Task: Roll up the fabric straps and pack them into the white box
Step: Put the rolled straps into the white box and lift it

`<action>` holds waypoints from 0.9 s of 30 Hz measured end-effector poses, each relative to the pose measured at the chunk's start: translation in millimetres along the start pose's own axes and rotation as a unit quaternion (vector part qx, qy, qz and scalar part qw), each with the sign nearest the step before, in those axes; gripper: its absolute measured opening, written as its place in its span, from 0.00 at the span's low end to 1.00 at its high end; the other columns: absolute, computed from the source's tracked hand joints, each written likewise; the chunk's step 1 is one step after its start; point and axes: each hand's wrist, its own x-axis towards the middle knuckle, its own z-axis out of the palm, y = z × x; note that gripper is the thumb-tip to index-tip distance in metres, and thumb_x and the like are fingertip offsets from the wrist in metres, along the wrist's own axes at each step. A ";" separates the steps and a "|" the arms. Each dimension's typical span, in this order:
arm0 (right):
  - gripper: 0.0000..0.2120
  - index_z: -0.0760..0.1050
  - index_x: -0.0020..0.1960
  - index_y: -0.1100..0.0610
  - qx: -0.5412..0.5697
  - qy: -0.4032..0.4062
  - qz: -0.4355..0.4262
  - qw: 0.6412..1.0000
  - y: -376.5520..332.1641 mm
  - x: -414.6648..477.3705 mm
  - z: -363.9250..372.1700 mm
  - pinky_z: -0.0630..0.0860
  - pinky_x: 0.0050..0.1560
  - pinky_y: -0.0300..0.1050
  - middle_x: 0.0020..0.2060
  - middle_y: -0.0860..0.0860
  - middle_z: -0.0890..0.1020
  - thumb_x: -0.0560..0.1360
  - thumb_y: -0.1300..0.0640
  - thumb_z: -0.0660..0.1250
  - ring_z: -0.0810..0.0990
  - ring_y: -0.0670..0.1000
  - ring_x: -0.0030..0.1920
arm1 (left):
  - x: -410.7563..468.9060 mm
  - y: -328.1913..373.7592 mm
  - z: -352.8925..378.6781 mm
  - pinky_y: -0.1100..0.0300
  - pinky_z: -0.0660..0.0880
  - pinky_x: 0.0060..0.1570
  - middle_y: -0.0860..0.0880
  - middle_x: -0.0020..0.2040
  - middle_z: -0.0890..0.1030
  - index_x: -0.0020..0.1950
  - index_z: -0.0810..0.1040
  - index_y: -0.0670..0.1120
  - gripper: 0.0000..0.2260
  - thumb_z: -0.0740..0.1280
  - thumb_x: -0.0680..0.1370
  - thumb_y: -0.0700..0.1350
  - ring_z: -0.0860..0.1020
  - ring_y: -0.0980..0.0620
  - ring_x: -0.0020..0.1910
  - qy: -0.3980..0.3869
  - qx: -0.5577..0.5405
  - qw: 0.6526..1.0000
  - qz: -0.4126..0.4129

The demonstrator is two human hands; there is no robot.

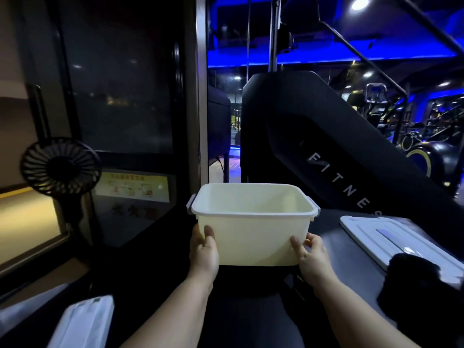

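An empty white box point(252, 237) with grey side latches sits in front of me at the middle of the view. My left hand point(204, 251) grips its lower left corner, thumb on the front wall. My right hand point(311, 256) grips the lower right corner the same way. The box's white lid point(391, 237) lies flat on the grey surface to the right. A dark bundle point(416, 280), possibly fabric, lies at the right, partly over the lid; it is too dark to tell what it is.
A black fan point(59, 167) stands at the left by a dark glass panel. A large black fitness machine point(326, 151) rises behind the box. A white bag or cloth point(82, 322) lies at the lower left. The grey surface point(334, 227) extends right of the box.
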 end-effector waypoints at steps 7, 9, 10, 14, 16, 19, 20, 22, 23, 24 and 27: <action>0.19 0.69 0.63 0.52 -0.044 -0.020 0.013 0.999 -9.6 -52.3 -33.0 0.75 0.57 0.53 0.56 0.49 0.77 0.77 0.45 0.67 0.77 0.52 0.56 | -51.9 24.7 -35.7 0.47 0.73 0.64 0.49 0.62 0.78 0.65 0.73 0.51 0.32 0.50 0.74 0.71 0.77 0.49 0.59 -0.051 -0.040 0.995 -0.078; 0.18 0.70 0.61 0.51 -0.063 -0.051 0.031 0.996 -14.0 -60.9 -44.7 0.77 0.55 0.52 0.55 0.47 0.78 0.76 0.44 0.68 0.78 0.51 0.55 | -57.9 37.6 -46.7 0.50 0.74 0.62 0.49 0.59 0.80 0.63 0.76 0.49 0.35 0.49 0.74 0.73 0.78 0.48 0.57 -0.042 -0.024 0.993 -0.105; 0.18 0.72 0.61 0.51 -0.077 -0.059 0.032 0.995 -16.8 -64.3 -50.5 0.77 0.54 0.53 0.55 0.47 0.79 0.75 0.47 0.69 0.79 0.50 0.55 | -59.4 44.3 -50.9 0.53 0.73 0.60 0.49 0.56 0.79 0.59 0.76 0.46 0.32 0.48 0.77 0.70 0.76 0.48 0.56 -0.030 0.001 0.994 -0.106; 0.15 0.74 0.61 0.54 -0.018 0.023 0.013 0.999 -42.0 -73.1 -69.7 0.77 0.55 0.56 0.45 0.49 0.80 0.76 0.61 0.62 0.79 0.53 0.47 | -59.6 70.6 -64.7 0.56 0.67 0.44 0.48 0.42 0.75 0.46 0.71 0.45 0.20 0.51 0.82 0.60 0.72 0.46 0.45 0.018 0.116 0.992 -0.046; 0.10 0.77 0.54 0.60 0.038 0.048 0.010 0.998 -59.3 -75.5 -75.3 0.76 0.49 0.56 0.41 0.52 0.79 0.79 0.59 0.59 0.77 0.56 0.42 | -53.4 78.4 -67.6 0.55 0.67 0.39 0.47 0.40 0.77 0.43 0.73 0.43 0.21 0.54 0.82 0.58 0.74 0.44 0.42 0.014 0.142 0.989 -0.025; 0.24 0.75 0.47 0.66 0.026 0.033 0.032 0.999 -80.5 -74.9 -74.3 0.78 0.53 0.61 0.40 0.54 0.79 0.80 0.44 0.58 0.80 0.62 0.42 | -39.3 78.3 -69.0 0.55 0.73 0.45 0.46 0.45 0.81 0.47 0.77 0.43 0.20 0.58 0.80 0.59 0.79 0.45 0.45 -0.002 0.164 0.986 -0.034; 0.25 0.76 0.46 0.65 0.017 0.029 0.039 0.999 -85.1 -74.2 -72.3 0.79 0.52 0.59 0.39 0.53 0.80 0.80 0.42 0.58 0.82 0.60 0.43 | -36.1 77.8 -68.6 0.53 0.75 0.48 0.46 0.46 0.82 0.48 0.78 0.44 0.18 0.60 0.80 0.58 0.79 0.45 0.46 -0.007 0.159 0.986 -0.040; 0.21 0.76 0.45 0.62 0.019 0.025 0.046 0.998 -87.7 -72.3 -67.1 0.80 0.45 0.51 0.37 0.52 0.79 0.81 0.44 0.58 0.81 0.53 0.40 | -32.1 77.7 -67.5 0.50 0.77 0.54 0.46 0.46 0.81 0.51 0.77 0.44 0.15 0.63 0.79 0.55 0.79 0.46 0.46 -0.021 0.130 0.990 -0.055; 0.20 0.76 0.47 0.63 0.025 0.024 0.044 0.998 -86.3 -70.8 -64.7 0.79 0.42 0.49 0.36 0.52 0.78 0.81 0.46 0.59 0.81 0.52 0.38 | -32.4 79.2 -67.6 0.50 0.76 0.54 0.45 0.46 0.81 0.52 0.76 0.42 0.14 0.63 0.80 0.53 0.79 0.47 0.45 -0.027 0.116 0.991 -0.058; 0.20 0.76 0.48 0.65 0.033 0.023 0.044 0.998 -84.6 -69.6 -62.3 0.78 0.42 0.50 0.34 0.52 0.77 0.80 0.47 0.60 0.80 0.53 0.36 | -33.0 80.5 -68.4 0.50 0.76 0.52 0.45 0.44 0.80 0.52 0.76 0.41 0.13 0.64 0.80 0.51 0.79 0.47 0.42 -0.032 0.102 0.992 -0.060; 0.16 0.73 0.51 0.67 0.070 0.039 0.045 0.996 -78.5 -70.3 -58.6 0.80 0.51 0.59 0.35 0.54 0.75 0.78 0.52 0.62 0.77 0.53 0.34 | -37.3 79.7 -73.8 0.54 0.77 0.45 0.43 0.43 0.79 0.50 0.74 0.38 0.10 0.65 0.80 0.46 0.78 0.49 0.38 -0.041 0.062 0.995 -0.064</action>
